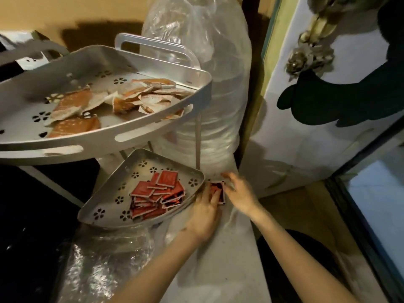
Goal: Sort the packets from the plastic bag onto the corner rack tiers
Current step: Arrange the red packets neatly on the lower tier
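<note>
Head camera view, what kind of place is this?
Probably a cramped home kitchen or pantry corner: a metal corner rack holding sauce-like packets, a stack of plates in a plastic bag, and what may be a fridge alongside.

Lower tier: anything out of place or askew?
One red packet lies off the lower tier, just past its right rim, between both hands. The red pile inside is heaped loosely. No spill or damage shows.
</note>
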{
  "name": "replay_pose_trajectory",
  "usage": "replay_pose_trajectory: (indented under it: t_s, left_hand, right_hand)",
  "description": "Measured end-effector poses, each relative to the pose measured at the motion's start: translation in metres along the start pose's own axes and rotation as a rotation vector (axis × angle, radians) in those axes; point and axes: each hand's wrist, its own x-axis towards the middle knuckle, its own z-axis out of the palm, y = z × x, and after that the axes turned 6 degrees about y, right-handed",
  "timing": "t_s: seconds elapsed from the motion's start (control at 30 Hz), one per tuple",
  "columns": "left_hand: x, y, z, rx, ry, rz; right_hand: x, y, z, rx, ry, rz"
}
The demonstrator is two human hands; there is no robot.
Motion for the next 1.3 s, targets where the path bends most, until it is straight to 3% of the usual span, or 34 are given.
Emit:
replay_pose_trajectory:
  t_s: [0.13,0.33,0.77,1.0,1.13,1.3]
  left_hand:
    - [-0.003,-0.003,0.018,0.137,0.002,-0.043]
    - [0.000,0.000,0.019,0.003,0.002,-0.113]
    - [-0.011,0.012,-0.015,-0.325,0.077,-0.114]
    - [-0.016,-0.009,-0.075,-0.306,0.238,-0.098]
    - [-0.018,-0.040,-0.112,-0.259,0.290,-0.188]
    - [-0.031,-0.091,-0.132,-0.192,0.328,-0.335]
  right_hand:
    - [0.006,0.009,0.013,-0.174,-0.037,-0.001]
    - [0.002,0.013,0.015,-0.246,0.005,-0.037]
    - [-0.015,-0.016,-0.006,0.428,-0.081,0.436]
    - [-0.023,-0.079,-0.012,0.588,-0.213,0.282]
    - [-0.015,-0.112,0.020,0.657,-0.167,0.225]
    - [-0.007,-0.131,0.076,0.286,-0.182,-0.050]
